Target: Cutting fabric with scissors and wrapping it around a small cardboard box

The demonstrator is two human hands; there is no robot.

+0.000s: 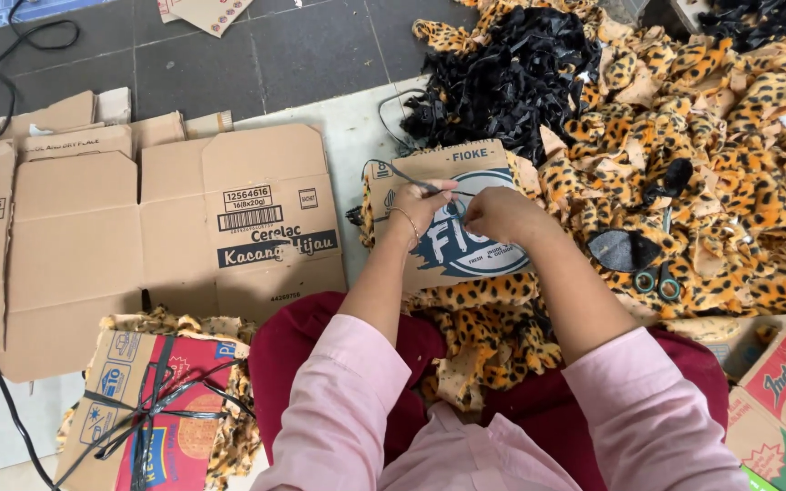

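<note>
**Hands tying a strap over a card-topped stack of leopard fabric**

Nearest the camera, at the bottom of the frame, pink sleeves and a dark red lap fill the view. At lower left sits a finished-looking bundle [152,414]: leopard-print pieces sandwiched under red printed card and cinched with crossed black strap, which seems to be what keeps the stack flat.

Just above centre, both hands meet over a brown cardboard sheet [448,223] lying on a pile of the same spotted fabric [488,332] in the lap. The left hand [425,205], a thin bracelet at its wrist, pinches a dark strap [402,175] that runs up-left across the card; its fingers are pressed together on it, pulling it taut. The right hand [493,214] has its fingertips closed at the same spot, apparently on the strap's other end, though I cannot tell exactly.

At right lie green-handled scissors [657,282] within reach. Further up, a heap of leopard pieces [730,136] and a tangle of black straps [511,73]; flattened cartons [166,227] spread across the left floor.
</note>
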